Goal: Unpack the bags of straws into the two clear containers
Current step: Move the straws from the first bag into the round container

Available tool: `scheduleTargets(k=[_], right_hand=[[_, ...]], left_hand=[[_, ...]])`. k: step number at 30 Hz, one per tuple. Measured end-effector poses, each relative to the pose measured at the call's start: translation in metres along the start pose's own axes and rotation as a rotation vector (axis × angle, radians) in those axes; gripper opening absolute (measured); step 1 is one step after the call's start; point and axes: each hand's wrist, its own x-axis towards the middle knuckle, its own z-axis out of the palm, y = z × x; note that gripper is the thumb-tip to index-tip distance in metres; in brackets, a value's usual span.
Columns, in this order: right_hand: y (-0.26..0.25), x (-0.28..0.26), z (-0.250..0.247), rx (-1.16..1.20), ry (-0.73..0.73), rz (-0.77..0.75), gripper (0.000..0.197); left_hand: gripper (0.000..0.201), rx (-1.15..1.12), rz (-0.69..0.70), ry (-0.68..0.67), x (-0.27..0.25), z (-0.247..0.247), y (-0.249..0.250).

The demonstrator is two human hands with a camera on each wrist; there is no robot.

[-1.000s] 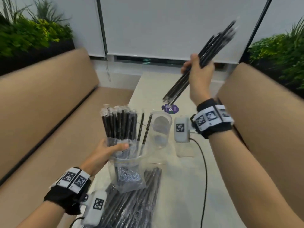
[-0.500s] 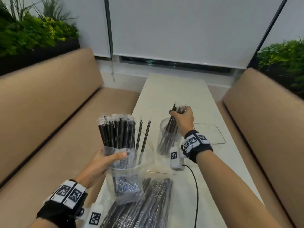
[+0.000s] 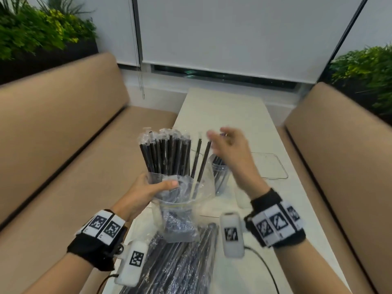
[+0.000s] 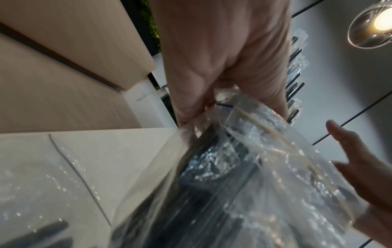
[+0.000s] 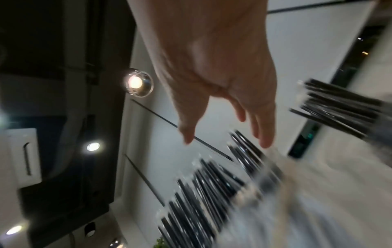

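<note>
My left hand (image 3: 158, 187) grips a clear bag (image 3: 169, 187) from which a bundle of black wrapped straws (image 3: 165, 153) sticks up; in the left wrist view its fingers (image 4: 191, 107) pinch the bag (image 4: 254, 167). Two loose straws (image 3: 200, 160) lean in the near clear container (image 3: 180, 205). The far clear container (image 3: 220, 177) holds several straws. My right hand (image 3: 222, 137) hovers empty and blurred above it, beside the bundle's tops. Its spread fingers (image 5: 265, 134) show in the right wrist view over the straws (image 5: 212, 184).
A second bag of straws (image 3: 182, 264) lies flat at the near end of the white table (image 3: 222, 107). A clear lid (image 3: 273, 166) lies to the right. Tan benches (image 3: 63, 134) flank the table on both sides.
My right hand lowered its bundle of straws into the far container, let go, and rose leftward toward the bag, empty. My left hand kept its hold on the bag.
</note>
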Motion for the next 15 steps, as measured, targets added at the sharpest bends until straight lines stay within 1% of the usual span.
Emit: scheduleTargets(k=[1,2,3,4,6,7,10,12,13,14,15], right_hand=[[0.008,-0.012,0.010,-0.033,-0.102,0.073,0.085],[0.017,-0.020,0.017,-0.042,-0.167,0.096,0.090],[0.023,-0.024,0.023,-0.030,-0.198,0.072,0.083],[0.028,-0.025,0.026,-0.013,-0.205,0.027,0.069],[0.030,-0.026,0.029,0.022,-0.168,-0.053,0.041],[0.030,-0.025,0.028,0.040,-0.136,-0.085,0.033],[0.028,-0.024,0.023,0.041,-0.084,-0.149,0.019],[0.028,-0.020,0.019,0.065,-0.045,-0.131,0.009],[0.027,-0.017,0.017,0.071,-0.020,-0.121,0.008],[0.025,-0.013,0.015,0.067,0.002,-0.116,0.013],[0.022,-0.009,0.012,0.067,0.011,-0.116,0.022]], left_hand=[[0.068,-0.015,0.013,-0.042,-0.002,0.007,0.005],[0.059,-0.021,0.020,-0.073,-0.004,0.014,0.008],[0.053,-0.020,0.025,-0.091,-0.005,0.019,0.010],[0.050,-0.014,0.028,-0.101,-0.005,0.022,0.011],[0.047,-0.007,0.034,-0.101,-0.004,0.026,0.009],[0.045,-0.013,0.037,-0.094,-0.003,0.027,0.008],[0.042,-0.028,0.054,-0.076,-0.003,0.027,0.009],[0.042,-0.043,0.065,-0.061,-0.002,0.028,0.010],[0.041,-0.054,0.064,-0.057,-0.001,0.027,0.009],[0.041,-0.058,0.057,-0.056,0.000,0.027,0.009],[0.040,-0.062,0.053,-0.059,0.001,0.027,0.008]])
